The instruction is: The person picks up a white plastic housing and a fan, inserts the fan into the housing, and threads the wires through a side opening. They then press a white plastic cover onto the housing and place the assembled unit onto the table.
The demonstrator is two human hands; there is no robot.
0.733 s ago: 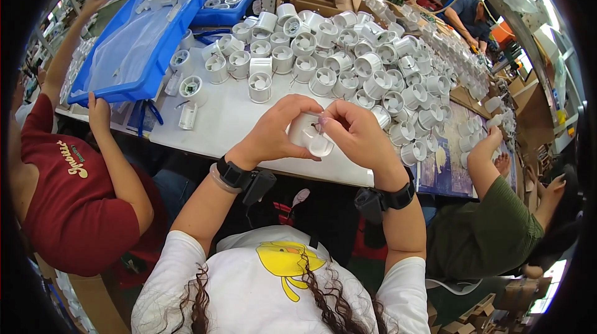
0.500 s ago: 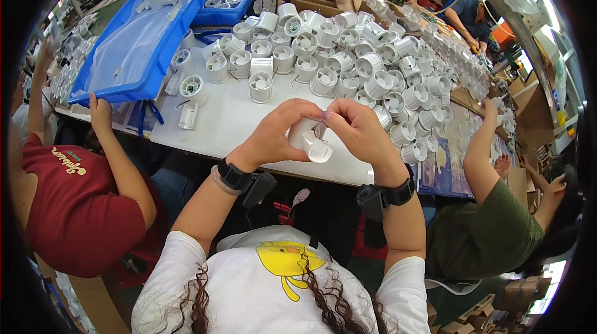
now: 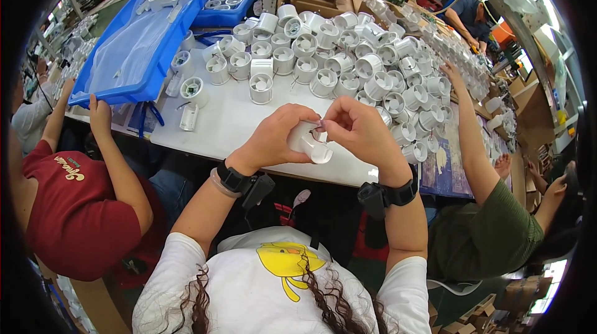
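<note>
A white cylindrical plastic fan housing (image 3: 309, 145) is held above the front of the white table, its curved rim tilted toward me. My left hand (image 3: 268, 138) wraps round its left side, thumb underneath and fingers over the top. My right hand (image 3: 357, 130) is closed in a pinch at the upper edge of the housing, on what looks like a thin dark wire (image 3: 319, 129). The pinched end is hidden by the fingertips. Just beyond my hands, one white fan housing (image 3: 261, 88) stands on the table with another piece behind it.
A large pile of white fan housings (image 3: 367, 66) covers the table's far right. A blue tray (image 3: 134, 88) lies at the left, gripped by a co-worker in red (image 3: 87, 209). Blue pliers (image 3: 148, 116) and a small white box (image 3: 188, 117) lie nearby. A co-worker in green (image 3: 491, 228) sits at the right.
The housing has tilted slightly in my left hand, and my right fingers have shifted a little. The right co-worker's arm has reached to the pile; the left co-worker's far hand has come down to the tray.
</note>
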